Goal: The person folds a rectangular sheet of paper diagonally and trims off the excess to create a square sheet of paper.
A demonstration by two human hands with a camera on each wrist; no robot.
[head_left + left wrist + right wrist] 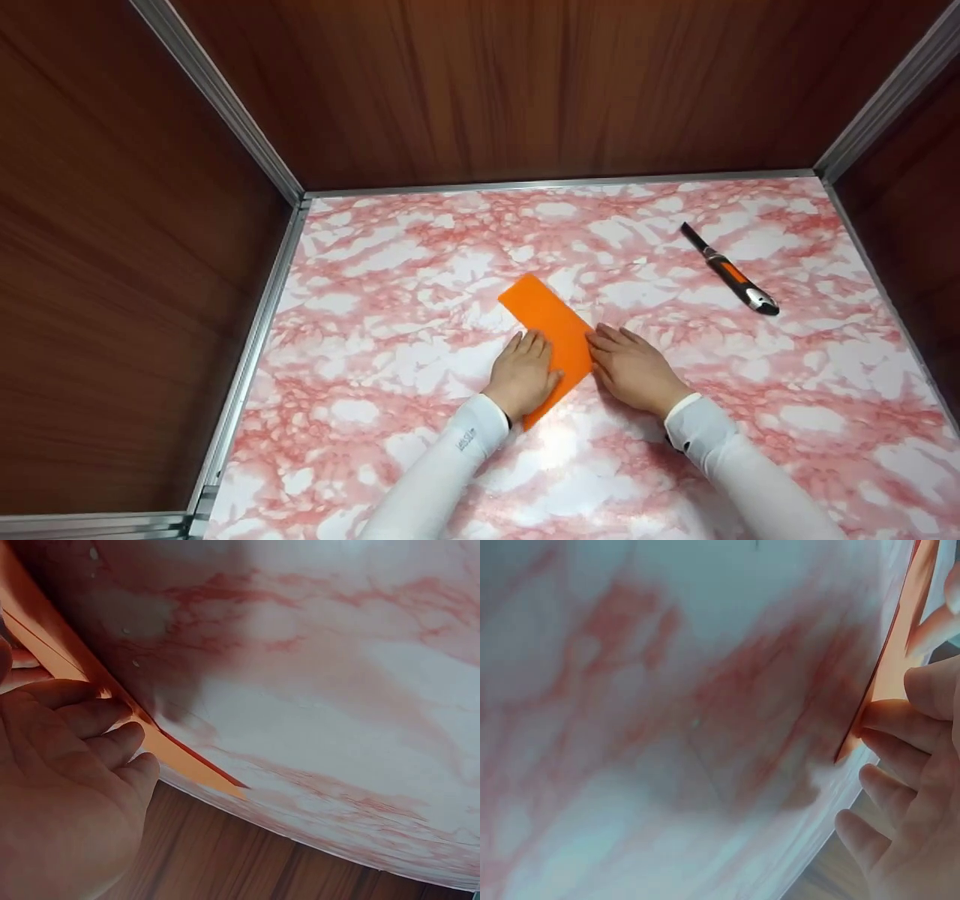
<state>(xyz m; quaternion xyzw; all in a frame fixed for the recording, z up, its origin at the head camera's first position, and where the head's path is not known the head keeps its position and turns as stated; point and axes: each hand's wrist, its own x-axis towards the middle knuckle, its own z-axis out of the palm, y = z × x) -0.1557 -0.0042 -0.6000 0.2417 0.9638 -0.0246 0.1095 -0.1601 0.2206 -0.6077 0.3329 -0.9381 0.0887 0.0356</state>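
Pink-and-white table [397, 300] in front of the person, and a piece of orange paper [562, 326] lying on it, a little nearer to them than the table's middle. Take the paper as the centre of a clock, with twelve at the back wall [525, 90]: one end reaches toward eleven, its corner on the other side sits near four, and the lower tip runs down toward seven.

The left hand [521, 379] lies at about seven, palm down, fingers stretched out fairly straight, with the thumb spread onto the orange. It presses the paper's near left side without gripping it. From the left wrist, I can see a thin dark line running along the paper by those fingers.

Between three and four is the right hand [637, 371], also palm down, fingers extended and only slightly bent. Their tips touch the paper's right edge; nothing is clasped.

Both arms come in from the near side in pale sleeves [750, 472].

Well apart, at two o'clock, lies a black tool [731, 274] with an orange panel, its thin end pointing between ten and eleven. A metal strip [562, 182] runs along the table's far edge.
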